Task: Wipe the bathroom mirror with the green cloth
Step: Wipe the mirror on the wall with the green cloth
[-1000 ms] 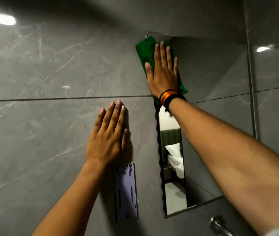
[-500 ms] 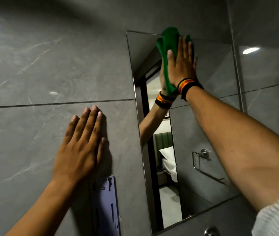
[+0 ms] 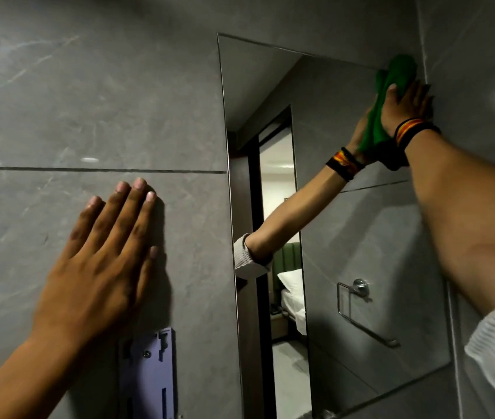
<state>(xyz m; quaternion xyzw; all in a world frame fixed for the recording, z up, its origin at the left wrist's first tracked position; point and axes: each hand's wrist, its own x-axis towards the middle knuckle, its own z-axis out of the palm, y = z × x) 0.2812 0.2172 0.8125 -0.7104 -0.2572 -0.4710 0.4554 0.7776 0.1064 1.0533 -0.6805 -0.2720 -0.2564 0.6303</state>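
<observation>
The rectangular mirror (image 3: 346, 237) is set flush in the grey tiled wall. My right hand (image 3: 406, 107) presses the green cloth (image 3: 391, 95) flat against the mirror's top right corner, fingers spread over the cloth. Banded bracelets circle that wrist. The mirror reflects my arm and the cloth. My left hand (image 3: 101, 267) lies flat on the wall tile left of the mirror, fingers extended, holding nothing.
A pale purple plastic bracket (image 3: 149, 373) is screwed to the wall just below my left hand. The mirror reflects a chrome towel holder (image 3: 361, 309), a doorway and a bed beyond. A wall corner runs just right of the mirror.
My right hand has swept the green cloth along the mirror's top edge from the left corner to the right corner. My left hand stays planted on the wall.
</observation>
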